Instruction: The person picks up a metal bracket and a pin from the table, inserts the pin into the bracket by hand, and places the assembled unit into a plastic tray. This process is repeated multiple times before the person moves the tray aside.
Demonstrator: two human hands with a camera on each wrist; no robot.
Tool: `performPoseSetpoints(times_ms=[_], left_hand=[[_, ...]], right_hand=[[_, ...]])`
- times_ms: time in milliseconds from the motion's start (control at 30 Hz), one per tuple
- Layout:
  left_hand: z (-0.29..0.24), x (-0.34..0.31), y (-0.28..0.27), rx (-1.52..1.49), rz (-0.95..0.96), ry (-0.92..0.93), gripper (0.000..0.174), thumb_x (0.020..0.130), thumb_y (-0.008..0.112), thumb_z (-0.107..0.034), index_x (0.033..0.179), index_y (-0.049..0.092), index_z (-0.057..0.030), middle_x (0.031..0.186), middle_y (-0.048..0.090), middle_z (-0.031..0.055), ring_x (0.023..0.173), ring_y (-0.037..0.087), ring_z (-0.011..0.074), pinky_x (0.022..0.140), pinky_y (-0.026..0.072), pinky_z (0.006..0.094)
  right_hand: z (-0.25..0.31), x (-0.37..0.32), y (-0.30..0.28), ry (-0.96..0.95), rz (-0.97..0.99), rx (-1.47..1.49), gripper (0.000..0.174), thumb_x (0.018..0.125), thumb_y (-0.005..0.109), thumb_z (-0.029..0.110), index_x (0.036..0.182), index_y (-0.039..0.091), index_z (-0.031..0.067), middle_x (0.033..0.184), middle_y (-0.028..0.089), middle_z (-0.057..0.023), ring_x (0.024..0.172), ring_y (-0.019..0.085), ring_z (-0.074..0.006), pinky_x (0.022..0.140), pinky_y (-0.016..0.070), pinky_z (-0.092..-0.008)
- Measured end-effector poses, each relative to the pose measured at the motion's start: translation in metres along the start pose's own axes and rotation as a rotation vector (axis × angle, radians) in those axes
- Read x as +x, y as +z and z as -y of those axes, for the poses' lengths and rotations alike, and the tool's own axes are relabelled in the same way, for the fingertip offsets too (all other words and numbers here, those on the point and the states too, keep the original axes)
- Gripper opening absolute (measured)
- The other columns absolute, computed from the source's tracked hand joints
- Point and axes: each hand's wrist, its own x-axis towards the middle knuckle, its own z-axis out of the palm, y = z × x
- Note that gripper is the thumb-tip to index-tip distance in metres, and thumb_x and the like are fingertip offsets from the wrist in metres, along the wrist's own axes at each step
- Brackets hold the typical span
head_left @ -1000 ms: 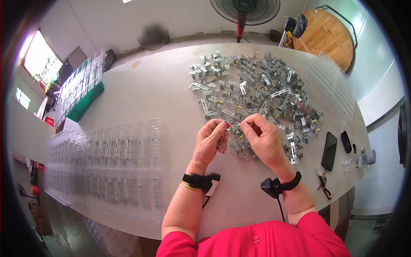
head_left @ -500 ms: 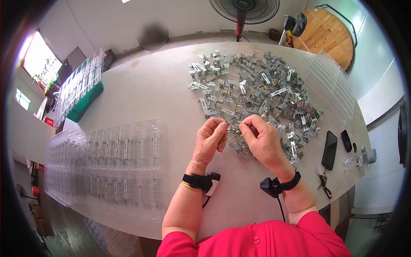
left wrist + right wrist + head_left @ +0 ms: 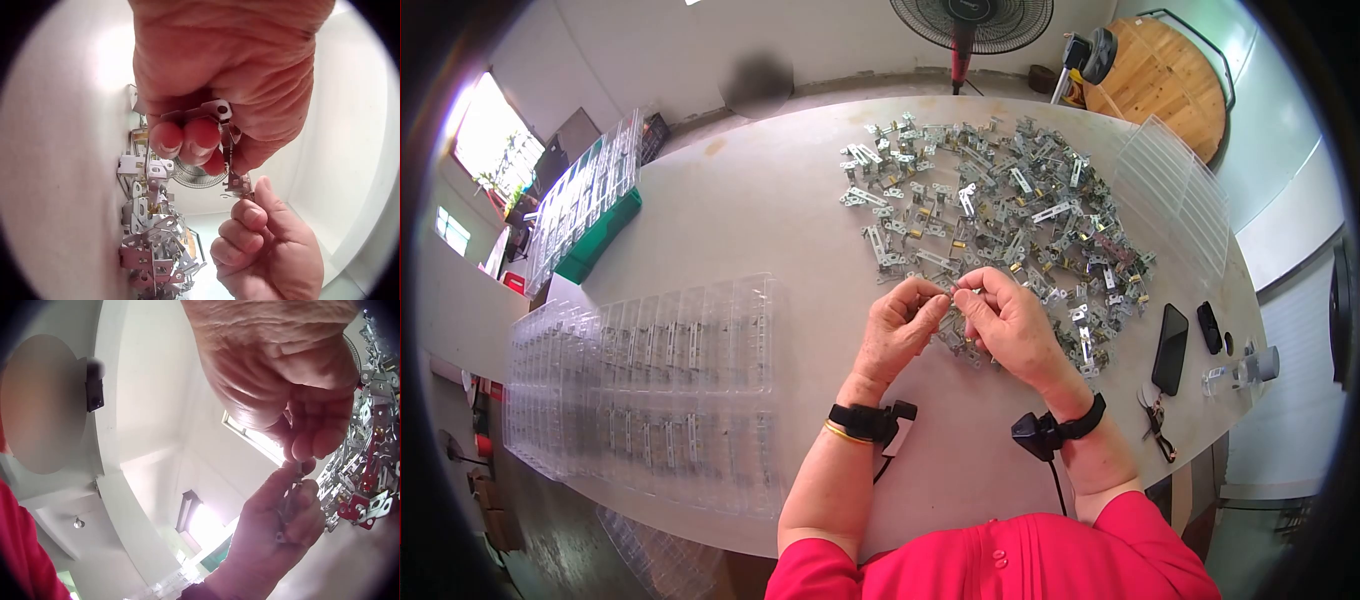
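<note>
Over the near edge of a pile of metal brackets point(image 3: 1052, 214), both hands meet fingertip to fingertip. My left hand point(image 3: 897, 328) grips a silver metal bracket point(image 3: 222, 111), its curled fingers covering much of the part. A plate with a round hole shows between those fingers and the palm in the left wrist view. At the bracket's far end, my right hand point(image 3: 1012, 325) pinches with thumb and forefinger, its other fingers curled in. Whether a separate small piece sits in this pinch I cannot tell.
Clear plastic trays point(image 3: 772, 330) with bracket rows lie at left, and another clear tray point(image 3: 1175, 195) lies back right. A green bin point(image 3: 600, 238) stands far left under more trays. A phone point(image 3: 1169, 350), pliers point(image 3: 1157, 425) and a clear container point(image 3: 1250, 370) are at the right.
My left hand has moved slightly right, closing the gap to my right hand, so the fingertips now meet. The right hand has barely shifted, and the pile looks the same.
</note>
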Motion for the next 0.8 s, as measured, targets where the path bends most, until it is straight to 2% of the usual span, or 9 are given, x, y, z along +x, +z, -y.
performPoseSetpoints(times_ms=[133,200,333,400,433,500,600,800], left_hand=[[0.001,0.0,0.0,0.015,0.014,0.0,0.02,0.097,0.067,-0.024,0.098,0.065,-0.0047,0.07,0.057,-0.0044,0.057,0.046,0.0014,0.049,0.0362,0.0191],[-0.001,-0.001,0.002,0.049,0.041,0.034,0.02,0.097,0.067,-0.025,0.098,0.065,-0.0043,0.071,0.057,-0.0043,0.058,0.046,0.0016,0.05,0.0372,0.0197],[-0.002,-0.003,0.006,0.072,0.082,0.059,0.02,0.097,0.067,-0.025,0.098,0.066,-0.0045,0.072,0.058,-0.0033,0.057,0.048,0.0025,0.049,0.0377,0.0197],[-0.003,-0.003,0.004,-0.044,0.081,-0.066,0.018,0.097,0.067,-0.023,0.097,0.065,-0.0052,0.071,0.058,-0.0023,0.055,0.048,0.004,0.045,0.0378,0.0204],[-0.002,-0.002,0.002,-0.044,0.081,-0.066,0.018,0.097,0.067,-0.023,0.097,0.065,-0.0052,0.071,0.058,-0.0023,0.055,0.048,0.004,0.045,0.0378,0.0204],[0.002,0.0,-0.004,-0.271,0.029,-0.071,0.013,0.099,0.063,-0.019,0.101,0.063,-0.0057,0.07,0.057,0.0006,0.048,0.048,0.0068,0.041,0.037,0.0215],[0.001,0.0,-0.01,-0.451,-0.014,-0.075,0.013,0.1,0.06,-0.02,0.101,0.061,-0.0067,0.07,0.057,0.0022,0.045,0.047,0.0092,0.04,0.0371,0.0232],[0.003,0.001,-0.011,-0.49,-0.02,-0.041,0.015,0.101,0.059,-0.022,0.101,0.059,-0.0076,0.069,0.057,0.0033,0.043,0.045,0.0095,0.039,0.0377,0.0241]], right_hand=[[-0.01,0.003,-0.001,-0.136,-0.058,-0.109,0.017,0.098,0.063,0.019,0.103,0.064,0.0038,0.074,0.061,-0.0028,0.062,0.054,-0.0065,0.056,0.0441,-0.0253],[-0.01,0.002,-0.001,-0.262,-0.164,-0.289,0.014,0.097,0.064,0.018,0.1,0.065,0.0043,0.079,0.057,-0.0024,0.063,0.052,-0.0078,0.058,0.0437,-0.0252],[-0.009,0.002,0.0,-0.279,-0.201,-0.22,0.014,0.097,0.064,0.017,0.099,0.064,0.003,0.081,0.053,-0.0028,0.065,0.051,-0.009,0.06,0.0435,-0.0255],[-0.002,0.001,0.002,-0.353,-0.342,-0.126,0.013,0.098,0.063,0.016,0.095,0.063,0.0034,0.078,0.054,-0.0003,0.064,0.051,-0.0068,0.058,0.0424,-0.0241],[-0.001,0.001,0.0,-0.353,-0.342,-0.126,0.013,0.098,0.063,0.016,0.095,0.063,0.0034,0.078,0.054,-0.0003,0.064,0.051,-0.0068,0.058,0.0424,-0.0241],[0.0,0.002,-0.006,-0.232,-0.239,0.075,0.014,0.099,0.062,0.016,0.093,0.062,0.0037,0.072,0.053,0.0037,0.063,0.047,-0.0038,0.056,0.0402,-0.0224],[0.004,-0.001,-0.004,-0.145,-0.189,0.081,0.013,0.099,0.063,0.016,0.094,0.062,0.0046,0.067,0.052,0.0065,0.061,0.044,-0.0018,0.054,0.0374,-0.0217],[-0.008,0.002,0.0,-0.156,-0.118,-0.063,0.011,0.098,0.064,0.016,0.099,0.064,0.0053,0.066,0.056,0.0022,0.058,0.043,-0.0045,0.052,0.0378,-0.0245]])
